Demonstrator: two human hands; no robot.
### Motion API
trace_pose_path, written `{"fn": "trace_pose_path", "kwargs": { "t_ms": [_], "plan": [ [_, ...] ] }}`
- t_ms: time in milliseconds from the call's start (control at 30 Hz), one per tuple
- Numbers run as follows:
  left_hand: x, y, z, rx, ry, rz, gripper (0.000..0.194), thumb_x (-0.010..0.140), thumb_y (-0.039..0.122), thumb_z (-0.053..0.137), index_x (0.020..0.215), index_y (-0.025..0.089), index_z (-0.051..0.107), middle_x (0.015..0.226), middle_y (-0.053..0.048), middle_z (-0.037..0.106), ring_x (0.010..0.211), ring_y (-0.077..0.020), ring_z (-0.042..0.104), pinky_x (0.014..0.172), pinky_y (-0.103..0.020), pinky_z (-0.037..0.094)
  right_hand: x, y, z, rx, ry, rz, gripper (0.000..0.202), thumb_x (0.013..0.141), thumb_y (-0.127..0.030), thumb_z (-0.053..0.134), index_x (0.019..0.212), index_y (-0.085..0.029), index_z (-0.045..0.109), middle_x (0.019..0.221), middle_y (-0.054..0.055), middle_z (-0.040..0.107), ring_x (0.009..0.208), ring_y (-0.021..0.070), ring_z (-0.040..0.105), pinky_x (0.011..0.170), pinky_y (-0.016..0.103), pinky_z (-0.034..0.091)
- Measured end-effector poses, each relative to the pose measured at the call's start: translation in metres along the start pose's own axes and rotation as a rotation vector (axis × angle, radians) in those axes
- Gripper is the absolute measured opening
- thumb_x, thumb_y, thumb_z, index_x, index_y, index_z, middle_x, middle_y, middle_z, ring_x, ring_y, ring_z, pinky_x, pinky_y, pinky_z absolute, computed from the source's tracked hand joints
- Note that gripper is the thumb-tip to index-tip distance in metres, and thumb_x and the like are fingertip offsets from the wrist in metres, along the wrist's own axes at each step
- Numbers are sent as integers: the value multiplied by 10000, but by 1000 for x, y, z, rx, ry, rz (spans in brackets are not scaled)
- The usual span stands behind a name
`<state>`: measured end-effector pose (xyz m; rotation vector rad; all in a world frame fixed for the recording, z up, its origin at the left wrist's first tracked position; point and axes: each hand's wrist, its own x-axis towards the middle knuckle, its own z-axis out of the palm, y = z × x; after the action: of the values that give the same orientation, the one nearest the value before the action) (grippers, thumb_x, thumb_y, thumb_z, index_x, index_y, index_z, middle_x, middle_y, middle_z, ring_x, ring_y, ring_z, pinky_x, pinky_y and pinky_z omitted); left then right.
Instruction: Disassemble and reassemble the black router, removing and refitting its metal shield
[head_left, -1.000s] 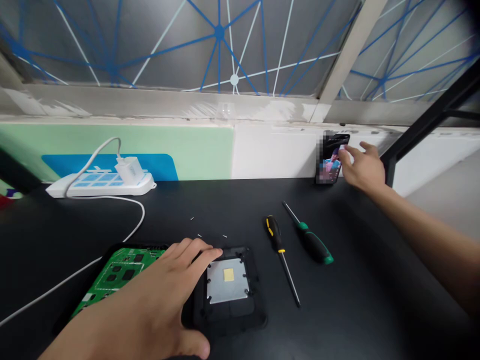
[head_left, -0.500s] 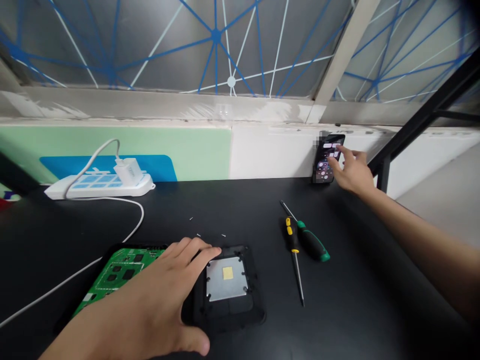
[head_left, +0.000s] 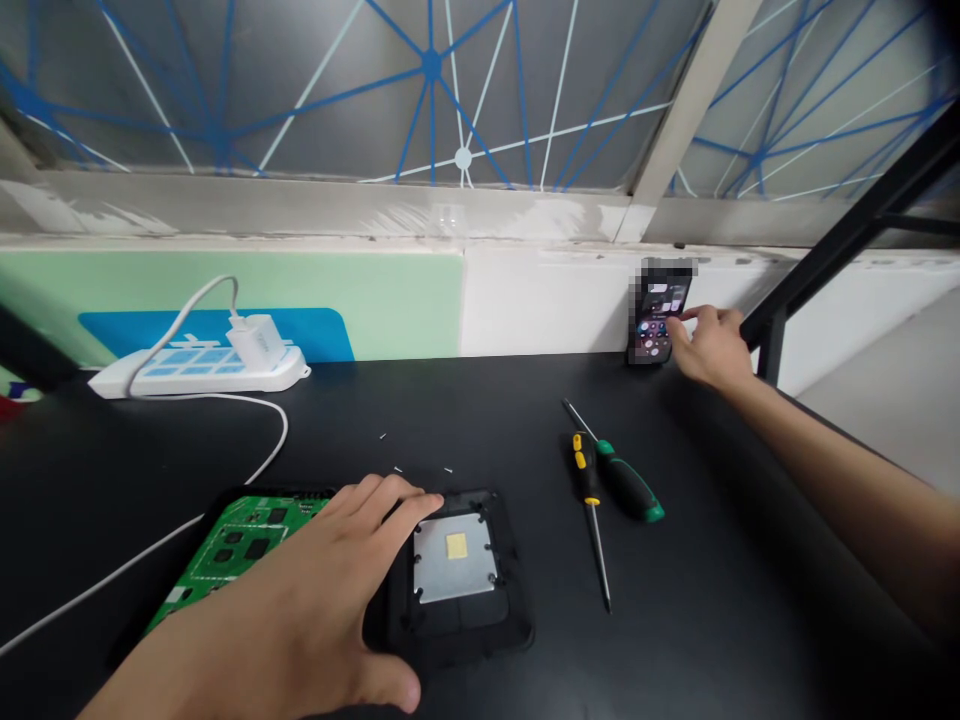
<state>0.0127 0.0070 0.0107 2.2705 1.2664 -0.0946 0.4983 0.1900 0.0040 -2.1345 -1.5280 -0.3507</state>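
My left hand (head_left: 322, 590) rests with fingers stretched and thumb apart over the left side of a black plastic cover (head_left: 517, 620). Inside that cover lies a silver metal plate (head_left: 439, 575) with a small cream pad (head_left: 456, 545). Partly beneath my forearm is a green circuit board (head_left: 247, 540) in a black housing. My right hand (head_left: 716, 345) reaches to the right edge of a smartphone (head_left: 654, 325) leaning upright against the wall. Its thumb is over the lit screen, and its fingers are bent and slightly apart, not gripping the phone.
A yellow-and-black screwdriver (head_left: 587, 490) and a green-and-black screwdriver (head_left: 630, 482) lie crossed on the black table. Several tiny screws (head_left: 448, 469) are behind the cover. A white power strip (head_left: 202, 370) with a charger (head_left: 256, 342) and cable stands at back left. A black frame bar (head_left: 847, 225) slants at right.
My right hand has drawn its fingers in and shifted slightly right, so less of it covers the phone screen. My left hand stays where it was.
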Motion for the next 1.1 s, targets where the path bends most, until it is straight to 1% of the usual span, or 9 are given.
{"fn": "trace_pose_path", "kwargs": {
  "t_ms": [167, 300, 400, 500, 567, 633, 700, 833, 1100],
  "plan": [
    [-1, 1, 0, -3, 28, 21, 1103, 638, 527, 872, 1569, 317, 318, 1646, -91, 308, 1525, -439, 184, 1222, -664, 201, -2, -7, -2, 16, 80, 5, 663, 991, -575, 348, 1511, -164, 356, 1441, 268, 435, 1027, 268, 640, 812, 374, 379],
    [-1, 2, -1, 5, 33, 26, 1096, 644, 539, 866, 1567, 310, 321, 1642, -102, 313, 1524, -438, 192, 1219, -661, 215, -8, -20, -9, 20, 104, -14, 597, 985, -499, 415, 1453, -129, 418, 1421, 276, 440, 999, 259, 645, 808, 370, 403],
    [0, 4, -3, 1, 35, 35, 1076, 651, 534, 860, 1560, 302, 334, 1633, -111, 327, 1518, -442, 211, 1212, -657, 241, -21, -36, -23, 17, 80, -78, 477, 978, -399, 448, 1351, -108, 512, 1373, 268, 488, 979, 245, 639, 839, 356, 416],
    [0, 7, -6, -2, 57, 44, 1058, 629, 528, 868, 1537, 288, 380, 1588, -116, 395, 1494, -449, 271, 1211, -654, 246, -47, -59, -45, 7, -26, -192, 299, 963, -363, 474, 1144, -175, 622, 1056, 144, 686, 915, 237, 637, 800, 332, 425],
    [1, 9, -7, -5, 66, 52, 1039, 631, 520, 866, 1526, 285, 393, 1561, -114, 423, 1479, -446, 301, 1208, -652, 254, -71, -75, -60, -10, -151, -261, 216, 931, -410, 532, 1002, -237, 639, 852, 49, 714, 719, 201, 632, 665, 309, 412],
    [1, 10, -8, -5, 67, 63, 1037, 641, 526, 857, 1530, 290, 379, 1561, -112, 414, 1478, -441, 301, 1203, -652, 258, -97, -92, -70, -46, -261, -326, 259, 912, -511, 549, 951, -271, 641, 734, -1, 700, 601, 188, 612, 567, 295, 362],
    [1, 10, -8, 6, 66, 75, 1045, 645, 546, 850, 1534, 285, 367, 1564, -116, 402, 1475, -441, 299, 1201, -652, 254, -120, -108, -75, -202, -360, -409, 373, 926, -604, 479, 1019, -277, 632, 749, 14, 722, 625, 223, 663, 533, 287, 334],
    [1, 10, -10, 36, 76, 100, 1022, 657, 567, 831, 1521, 262, 379, 1526, -126, 432, 1440, -430, 345, 1189, -617, 286, -148, -132, -71, -487, -358, -537, 475, 978, -575, 374, 938, -189, 648, 763, 132, 741, 707, 324, 740, 537, 329, 389],
    [1, 10, -11, 27, 104, 149, 1024, 646, 562, 843, 1503, 217, 403, 1407, -123, 490, 1338, -383, 435, 1153, -530, 343, -159, -155, -67, -469, -449, -575, 430, 991, -456, 423, 945, -111, 676, 840, 208, 757, 792, 371, 764, 604, 383, 503]
  ]
}}
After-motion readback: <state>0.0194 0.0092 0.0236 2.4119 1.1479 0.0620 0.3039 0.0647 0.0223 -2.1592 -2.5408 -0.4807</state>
